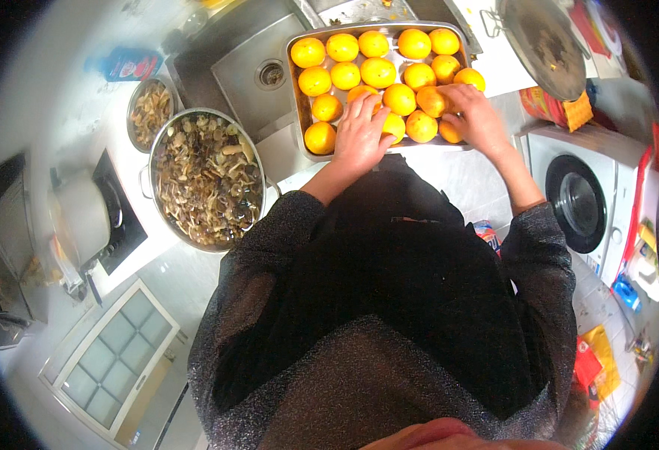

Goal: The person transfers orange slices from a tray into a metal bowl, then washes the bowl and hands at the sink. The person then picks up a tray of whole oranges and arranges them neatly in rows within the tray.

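Note:
A rectangular metal tray [301,126] holds several orange round fruits in loose rows, and its near edge lies close to my body. My left hand [361,132] rests over the near row left of centre, fingers spread on the fruits; whether it grips one is hidden. My right hand [470,118] is at the tray's right side, with its fingertips touching an orange fruit [432,101] and another orange fruit [450,131] below its thumb. A further fruit [469,79] sits at the right rim, just above the right hand.
A steel sink [239,67] lies left of the tray. Beside it stand a large two-handled pot of soaking mushroom-like pieces [206,180] and a smaller bowl [149,112] of similar pieces. A round dark lid or pan [543,48] is at upper right, above a washing machine [577,197].

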